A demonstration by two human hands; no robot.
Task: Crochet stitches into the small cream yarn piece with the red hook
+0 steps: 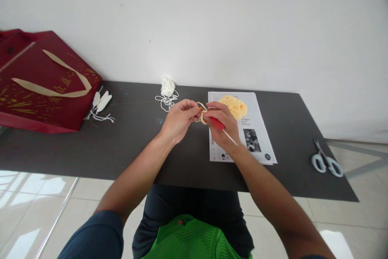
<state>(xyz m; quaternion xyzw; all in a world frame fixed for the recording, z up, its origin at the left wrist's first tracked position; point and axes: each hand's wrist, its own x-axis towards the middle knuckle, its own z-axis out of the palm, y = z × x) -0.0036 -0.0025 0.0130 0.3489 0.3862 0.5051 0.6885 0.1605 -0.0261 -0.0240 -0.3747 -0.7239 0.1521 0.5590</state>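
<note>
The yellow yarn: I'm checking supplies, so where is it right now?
In the head view, the yellow yarn lies right of centre, on the upper part of the printed papers, just beyond the right hand.

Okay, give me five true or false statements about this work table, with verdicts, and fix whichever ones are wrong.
1. The right hand holds a slim tool with a red handle. True.
2. The pale-handled metal scissors lie between the two hands. False: the scissors lie near the right end of the dark grey table.
3. The pale-yellow yarn bundle rests on the printed white paper sheets. True.
4. The deep-red bag with beige handles is at the table's right end. False: the bag is on the left.
5. The tangled white yarn lies beyond the left hand, towards the wall. True.
</note>
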